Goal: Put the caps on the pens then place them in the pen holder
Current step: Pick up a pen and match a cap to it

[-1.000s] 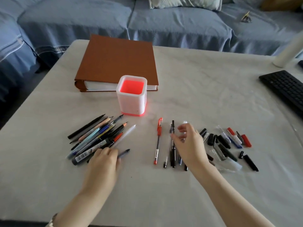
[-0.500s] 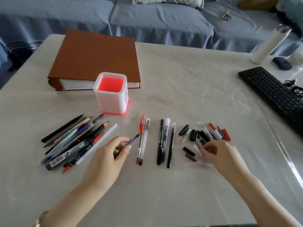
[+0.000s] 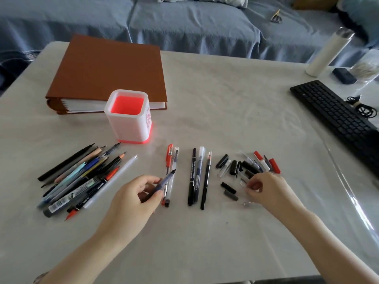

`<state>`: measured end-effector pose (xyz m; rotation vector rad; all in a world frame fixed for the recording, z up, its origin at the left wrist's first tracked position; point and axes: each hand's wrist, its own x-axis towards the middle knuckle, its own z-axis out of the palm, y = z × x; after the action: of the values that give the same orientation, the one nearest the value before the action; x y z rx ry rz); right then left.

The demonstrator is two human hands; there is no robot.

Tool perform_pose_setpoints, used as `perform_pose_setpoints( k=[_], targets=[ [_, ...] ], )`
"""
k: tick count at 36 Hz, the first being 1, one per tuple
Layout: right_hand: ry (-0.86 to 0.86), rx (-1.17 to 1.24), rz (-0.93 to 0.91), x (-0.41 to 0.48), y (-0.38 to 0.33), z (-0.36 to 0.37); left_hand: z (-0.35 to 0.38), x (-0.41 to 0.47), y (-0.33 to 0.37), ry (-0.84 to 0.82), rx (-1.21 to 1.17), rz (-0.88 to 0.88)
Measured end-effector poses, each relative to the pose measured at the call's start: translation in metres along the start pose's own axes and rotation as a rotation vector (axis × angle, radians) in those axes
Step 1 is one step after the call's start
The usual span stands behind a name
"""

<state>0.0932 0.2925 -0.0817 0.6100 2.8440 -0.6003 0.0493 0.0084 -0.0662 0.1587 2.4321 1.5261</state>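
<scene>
— Since the left grip (image 3: 133,195) is clamped on the blue pen (image 3: 164,184), its bare tip pointing far and right, what makes this step go well?

— Finding the cap that matches. The right grip (image 3: 266,189) sits at the near edge of the loose caps (image 3: 242,167) with its fingers curled. I cannot tell whether it has one pinched or is only sorting.

— Which one to pick?

— I'd go by colour and width, one that suits this barrel, not the red ones or the stubby black ones. Then line cap and tip up above the surface (image 3: 205,242) and push straight until the cap seats. A tilted push could smear ink or bend the tip.

— And then?

— Into the pen holder (image 3: 127,128), which stands upright, far and a little left of the held pen, with no pens showing in it. Lower the pen cleanly through the mouth, since the holder looks light enough to knock over.

— Anything in the way?

— A row of pens (image 3: 192,177) lies between the two grips, and the heap of pens (image 3: 82,177) lies to the left. Lift over them, don't sweep through. The brown binder (image 3: 108,72) just behind the holder and the keyboard (image 3: 336,117) at the far right are out of the path.
</scene>
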Motion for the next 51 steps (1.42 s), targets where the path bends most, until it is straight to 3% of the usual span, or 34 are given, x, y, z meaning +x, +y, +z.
perform_pose_setpoints(
  k=[5,11,19,25,33,40,51],
  targets=[
    [-0.090,-0.032,-0.096,-0.005,0.012,-0.010,0.005,0.000,0.001,-0.035,-0.024,-0.003],
    [-0.021,0.040,-0.015,-0.006,0.022,-0.022,0.007,0.003,0.002,-0.043,-0.042,0.005],
    [-0.296,-0.060,-0.122,-0.014,0.017,-0.025,0.008,0.003,0.006,-0.050,-0.052,0.011],
    [-0.209,-0.173,-0.194,-0.018,0.012,-0.012,0.009,0.001,0.009,-0.058,-0.047,0.010],
    [0.020,0.000,-0.226,-0.012,-0.010,-0.008,0.007,-0.001,0.006,-0.071,-0.042,-0.009],
    [0.130,-0.157,-0.354,0.010,-0.031,0.010,0.005,-0.004,0.003,-0.044,-0.030,-0.047],
    [0.008,-0.175,-0.350,-0.005,-0.016,0.006,0.004,-0.004,0.002,-0.070,-0.034,-0.034]
  ],
)
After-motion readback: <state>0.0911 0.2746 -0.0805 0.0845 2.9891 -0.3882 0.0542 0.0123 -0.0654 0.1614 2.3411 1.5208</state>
